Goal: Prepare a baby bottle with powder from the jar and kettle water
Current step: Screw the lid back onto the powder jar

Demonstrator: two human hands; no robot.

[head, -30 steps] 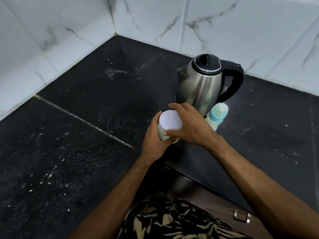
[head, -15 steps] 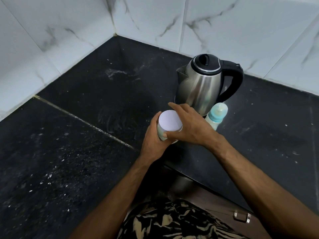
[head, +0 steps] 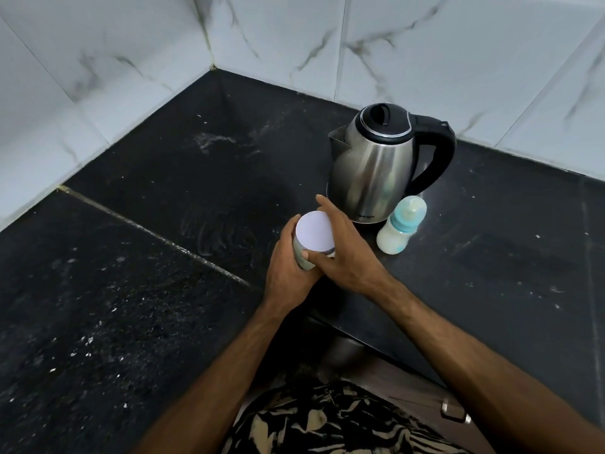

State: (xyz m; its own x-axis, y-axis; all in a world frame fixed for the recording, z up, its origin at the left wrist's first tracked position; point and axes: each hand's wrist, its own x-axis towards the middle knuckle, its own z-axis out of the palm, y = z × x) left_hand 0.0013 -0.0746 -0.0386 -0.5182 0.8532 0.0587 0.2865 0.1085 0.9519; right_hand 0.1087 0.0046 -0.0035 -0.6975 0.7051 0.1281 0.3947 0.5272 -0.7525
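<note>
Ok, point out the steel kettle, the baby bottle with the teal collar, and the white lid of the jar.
Stainless steel electric kettle (head: 370, 178), head view, on its brushed metal body.
Baby bottle with the teal collar (head: 394, 239), head view, on its milky lower body.
Round white jar lid (head: 315, 231), head view, on its flat top.

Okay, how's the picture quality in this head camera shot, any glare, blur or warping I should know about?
Head view: wide-angle warping bends the white marble wall tiles and grout lines; soft reflections streak the stainless steel kettle; the white round jar lid looks washed out, without detail; the pale baby bottle with teal collar is slightly soft; the speckled black stone counter stays dim.
</note>
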